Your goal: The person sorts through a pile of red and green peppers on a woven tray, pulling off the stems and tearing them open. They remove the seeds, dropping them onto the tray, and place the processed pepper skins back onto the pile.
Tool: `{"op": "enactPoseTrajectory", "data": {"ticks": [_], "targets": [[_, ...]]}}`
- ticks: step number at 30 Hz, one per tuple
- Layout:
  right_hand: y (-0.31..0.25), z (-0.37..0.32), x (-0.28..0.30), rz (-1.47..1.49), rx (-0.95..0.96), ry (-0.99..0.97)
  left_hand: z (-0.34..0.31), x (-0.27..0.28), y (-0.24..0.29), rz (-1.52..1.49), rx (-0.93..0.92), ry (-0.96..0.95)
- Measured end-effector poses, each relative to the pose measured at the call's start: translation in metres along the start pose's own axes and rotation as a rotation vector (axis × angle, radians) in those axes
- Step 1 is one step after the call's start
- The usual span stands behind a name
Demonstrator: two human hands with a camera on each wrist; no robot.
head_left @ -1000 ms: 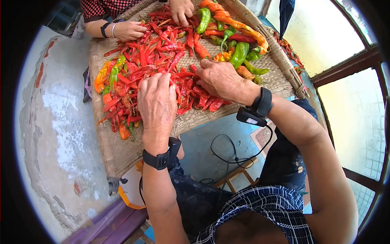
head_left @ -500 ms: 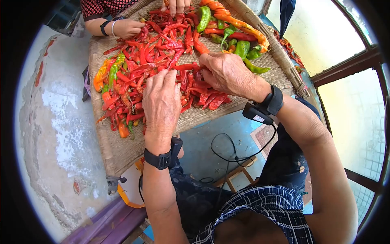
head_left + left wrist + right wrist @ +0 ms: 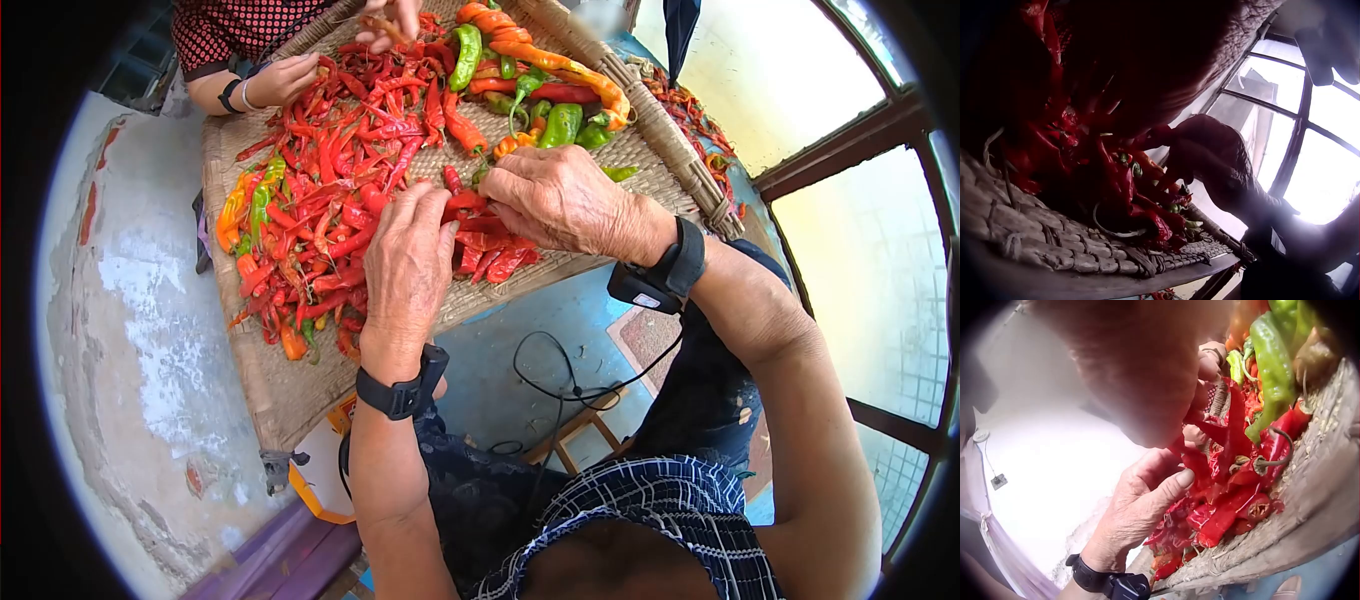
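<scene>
Red peppers heap on the woven tray; left hand pinching one, thumb against fingers! Right hand curls its fingers in alongside, can't tell its grip. White label on the right wrist camera, unreadable.

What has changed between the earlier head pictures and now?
The left hand and right hand both sit further right over the tray, the right hiding more of the green peppers. The other person's upper hand has lifted off the red peppers, something brownish in its grip. The peppers' layout looks much the same; whether the near hands took or released anything is unclear.
</scene>
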State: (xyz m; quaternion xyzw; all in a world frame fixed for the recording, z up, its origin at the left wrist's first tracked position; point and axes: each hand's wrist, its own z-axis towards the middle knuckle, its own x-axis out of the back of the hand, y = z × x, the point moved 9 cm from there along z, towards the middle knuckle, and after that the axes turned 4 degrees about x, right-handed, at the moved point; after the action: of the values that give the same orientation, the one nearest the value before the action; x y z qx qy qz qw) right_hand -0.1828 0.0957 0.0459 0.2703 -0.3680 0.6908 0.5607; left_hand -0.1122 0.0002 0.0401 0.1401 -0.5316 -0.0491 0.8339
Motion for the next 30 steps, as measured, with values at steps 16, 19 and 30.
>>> {"op": "enactPoseTrajectory", "data": {"ticks": [16, 19, 30], "targets": [[0.004, -0.008, 0.002, 0.153, -0.017, -0.003, -0.001, 0.0, 0.007, -0.153, -0.021, 0.03], [-0.002, -0.007, 0.004, 0.149, 0.014, -0.005, -0.001, -0.009, 0.0, -0.075, 0.061, -0.086], [0.028, -0.021, -0.02, -0.058, -0.179, -0.279, -0.002, 0.073, -0.063, 0.037, 0.351, 0.329]]}}
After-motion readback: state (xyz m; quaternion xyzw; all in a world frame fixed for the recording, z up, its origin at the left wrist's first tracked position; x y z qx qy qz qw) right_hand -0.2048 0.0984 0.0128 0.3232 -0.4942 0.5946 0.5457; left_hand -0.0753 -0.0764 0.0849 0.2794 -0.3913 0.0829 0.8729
